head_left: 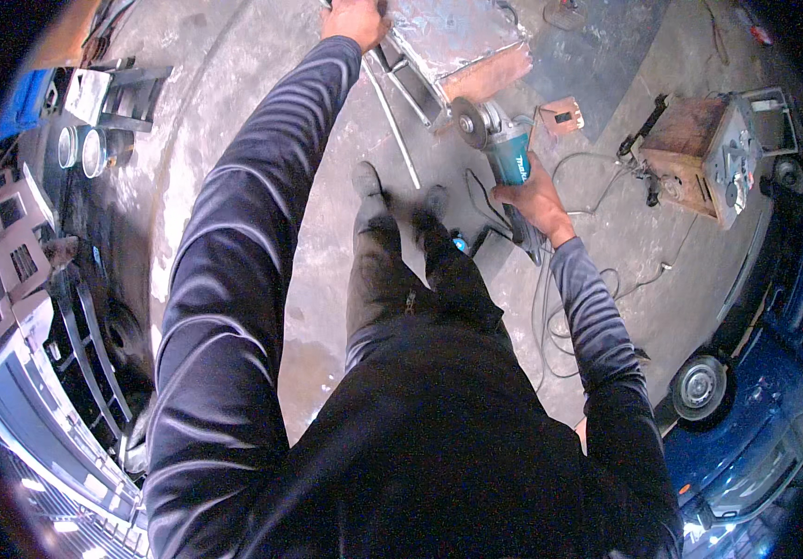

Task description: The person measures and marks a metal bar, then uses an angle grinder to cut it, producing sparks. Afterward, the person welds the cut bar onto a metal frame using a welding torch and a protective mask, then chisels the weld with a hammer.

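Observation:
My right hand [538,201] is wrapped round the body of a teal angle grinder [511,156]. Its round disc [468,123] points up and left, close to the near corner of a metal-topped worktable [452,37]. My left hand [357,20] is at the top edge of the picture, beside that table's left side. Its fingers look closed, but what they grip is partly cut off by the picture's edge. Below it, a thin metal rod [392,126] slants down toward my feet. A reddish-brown plate [499,73] hangs along the table's near side.
A dark cable [546,307] loops over the floor on the right. A wooden box-like stand [690,154] with metal parts is farther right, near a blue vehicle [765,391]. Round white tins [94,149] and a dark bench [131,98] are at the left. A small rusty piece [562,116] lies past the grinder.

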Available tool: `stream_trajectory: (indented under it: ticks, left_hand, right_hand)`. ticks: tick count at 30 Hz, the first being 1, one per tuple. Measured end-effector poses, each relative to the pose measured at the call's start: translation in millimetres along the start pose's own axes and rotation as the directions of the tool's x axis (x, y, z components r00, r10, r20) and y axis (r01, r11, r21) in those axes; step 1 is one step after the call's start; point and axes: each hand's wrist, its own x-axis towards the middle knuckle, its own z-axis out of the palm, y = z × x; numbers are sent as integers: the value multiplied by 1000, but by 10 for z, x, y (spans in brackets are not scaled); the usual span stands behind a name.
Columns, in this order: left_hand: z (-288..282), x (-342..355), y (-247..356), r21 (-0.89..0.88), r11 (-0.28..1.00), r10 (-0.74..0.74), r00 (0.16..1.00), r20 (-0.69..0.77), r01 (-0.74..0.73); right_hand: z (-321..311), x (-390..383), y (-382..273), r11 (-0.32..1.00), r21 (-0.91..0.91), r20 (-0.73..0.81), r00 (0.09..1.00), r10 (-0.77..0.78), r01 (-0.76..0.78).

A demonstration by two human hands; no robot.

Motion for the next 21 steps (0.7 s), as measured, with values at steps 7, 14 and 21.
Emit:
stream_trajectory:
  ticks: [7, 14, 21]
  left_hand:
    - [61, 80, -21, 61, 997, 37, 994, 98, -43]
    - [166, 158, -157, -74, 988, 137, 990, 40, -134]
    - [148, 178, -81, -68, 995, 83, 995, 51, -79]
  right_hand:
    - [-62, -20, -129, 993, -105, -15, 999, -51, 49]
    - [-67, 44, -99, 993, -115, -7, 999, 31, -32]
    - [-80, 97, -77, 984, -165, -11, 998, 59, -60]
